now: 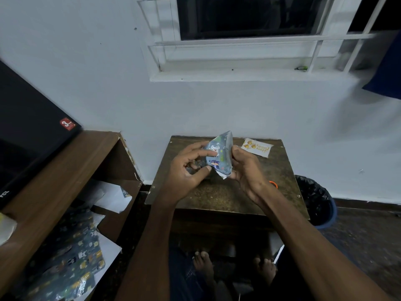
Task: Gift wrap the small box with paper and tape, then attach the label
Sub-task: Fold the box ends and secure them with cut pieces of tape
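A small brown bench (227, 192) stands with its far edge against the white wall (195, 105), under a window (238, 29). To its left is a gap of dark floor, then a wooden shelf unit (65, 170) with loose sheets of patterned wrapping paper (71, 257) on its lower shelf and a black carton (28, 127) leaning on its top. Just off the bench's right edge stands a bin (316, 200) lined with a black bag. The near half of the bench top is bare.

The wrapped box (219, 157), covered in grey cartoon-print paper, is held in the air above the middle of the bench, nearer the far edge. Its long axis runs from the near edge up toward the far edge, tilted, with a pointed paper flap aimed at the wall and a white underside showing at its near corner.

The left hand (188, 170) has its grip curled on the box's left side, thumb pressed to the printed face. The right hand (245, 168) pinches the box's right edge, fingers curled round it.

The label (257, 147), a white card with gold print, lies flat by the far right corner of the bench, just beside the box. An orange object (273, 183) shows behind the right wrist, near the right edge; what it is cannot be told.
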